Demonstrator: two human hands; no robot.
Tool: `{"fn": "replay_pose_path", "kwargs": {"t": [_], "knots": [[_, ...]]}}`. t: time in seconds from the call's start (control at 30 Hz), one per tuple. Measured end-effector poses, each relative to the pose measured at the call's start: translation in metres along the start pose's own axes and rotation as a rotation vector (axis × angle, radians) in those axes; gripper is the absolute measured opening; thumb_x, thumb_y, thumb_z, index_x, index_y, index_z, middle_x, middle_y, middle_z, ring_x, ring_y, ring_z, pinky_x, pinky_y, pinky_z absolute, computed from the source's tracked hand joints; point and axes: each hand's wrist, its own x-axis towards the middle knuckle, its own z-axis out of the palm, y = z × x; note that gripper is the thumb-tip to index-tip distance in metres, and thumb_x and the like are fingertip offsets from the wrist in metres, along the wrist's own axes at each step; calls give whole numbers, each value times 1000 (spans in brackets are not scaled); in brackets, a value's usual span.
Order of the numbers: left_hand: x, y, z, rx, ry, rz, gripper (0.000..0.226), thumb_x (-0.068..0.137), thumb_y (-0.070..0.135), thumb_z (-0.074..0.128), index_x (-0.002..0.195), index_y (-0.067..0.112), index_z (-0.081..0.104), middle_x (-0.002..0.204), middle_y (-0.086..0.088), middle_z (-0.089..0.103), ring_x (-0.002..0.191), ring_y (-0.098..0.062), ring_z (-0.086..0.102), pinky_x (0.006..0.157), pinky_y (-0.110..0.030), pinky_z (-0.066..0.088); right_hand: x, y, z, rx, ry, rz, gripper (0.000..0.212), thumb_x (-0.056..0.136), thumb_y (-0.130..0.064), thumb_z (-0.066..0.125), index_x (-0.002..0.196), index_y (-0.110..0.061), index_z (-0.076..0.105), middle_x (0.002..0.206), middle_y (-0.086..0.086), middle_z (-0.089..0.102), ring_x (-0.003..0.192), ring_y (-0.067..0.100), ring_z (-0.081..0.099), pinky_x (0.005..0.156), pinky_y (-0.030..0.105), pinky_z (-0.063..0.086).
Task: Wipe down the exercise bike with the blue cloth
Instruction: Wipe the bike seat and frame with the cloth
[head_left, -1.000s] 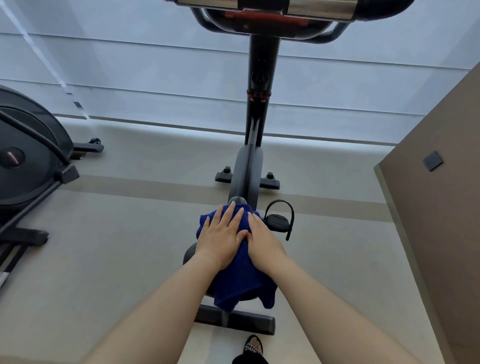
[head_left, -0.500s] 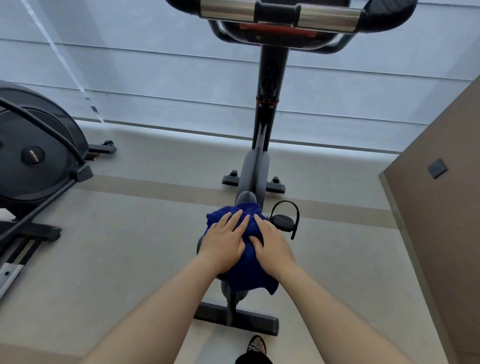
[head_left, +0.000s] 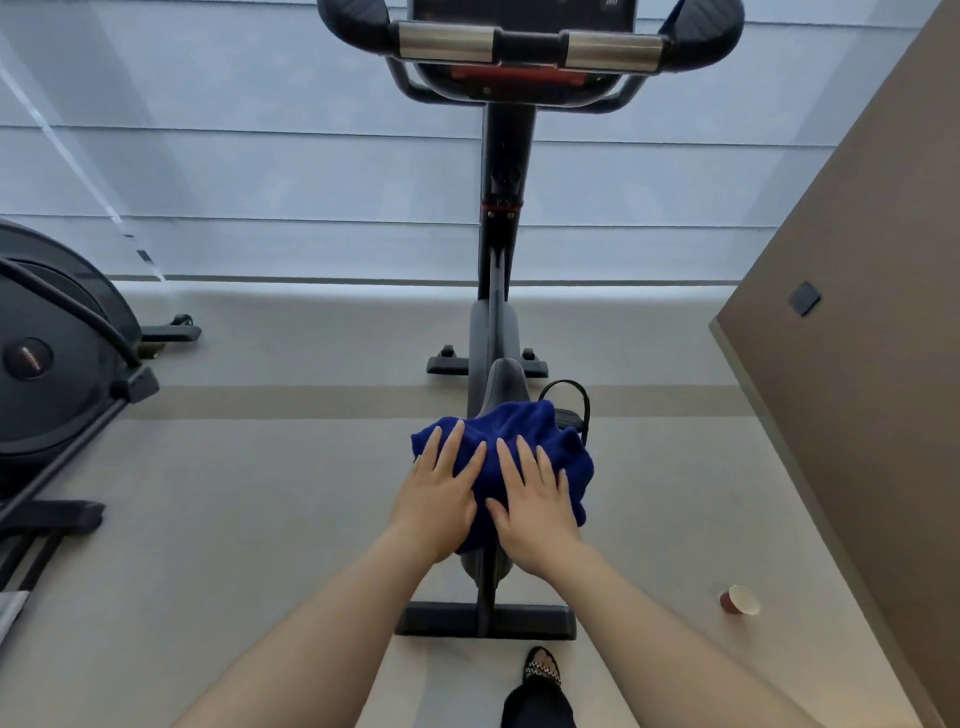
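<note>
A black exercise bike (head_left: 503, 244) stands in front of me, its handlebars and console at the top of the view. The blue cloth (head_left: 535, 434) lies bunched over the bike's seat, covering most of it; only the seat's grey nose shows beyond the cloth. My left hand (head_left: 436, 499) lies flat on the cloth's left part, fingers spread. My right hand (head_left: 535, 501) presses flat beside it on the cloth's middle, fingers apart. Both palms rest on top of the cloth rather than gripping it.
An elliptical trainer (head_left: 57, 364) stands at the left. A brown wall (head_left: 852, 364) runs along the right, with a paper cup (head_left: 740, 600) lying on the floor near it. Blinds cover the window behind. My foot (head_left: 543, 670) is behind the bike's rear base bar (head_left: 485, 621).
The view has tilted up, showing more of the handlebars. Both hands have slid the cloth over the seat and now lie further apart, the right hand flatter; the cloth hangs less over the rear.
</note>
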Motion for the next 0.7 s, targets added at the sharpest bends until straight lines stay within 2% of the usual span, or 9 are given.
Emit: {"fn": "replay_pose_path", "kwargs": {"t": [0.07,0.13,0.23,0.47,0.7], "knots": [[-5,-1,-1,10,-29,3,57,97,30,29,148,21,5,157,-11,-7,144,-31,-10,118,-44,12,-1,-4,6,-14,30,27,68,97,-38,33,146,-29,-13,158,1,-12,144,24,-14,115,49,-5],[-7,2,-5,-86,-75,-60,58,100,32,28,148,23,-3,156,-7,-13,144,-26,-8,118,-39,17,1,-7,8,-3,50,48,65,97,-38,30,146,-29,-12,158,2,-11,144,24,-13,115,49,-5],[-4,4,-4,-152,-107,-37,58,101,31,26,147,23,-9,156,-5,-18,144,-22,-11,118,-39,17,4,-7,13,21,75,73,62,98,-39,26,147,-28,-12,158,1,-12,143,22,-16,115,49,-8],[31,4,-11,-121,-133,-34,58,100,24,29,148,24,-4,157,-5,-12,144,-26,-9,119,-40,11,33,1,10,6,28,150,60,98,-44,15,145,-30,-18,155,-1,-22,141,19,-23,111,48,-16],[78,8,2,-119,-51,-117,57,100,25,30,148,25,-1,158,-6,-3,145,-29,-4,119,-42,10,75,15,-6,22,9,151,58,98,-44,16,146,-29,-12,157,-3,-14,143,17,-14,115,48,-6]]}}
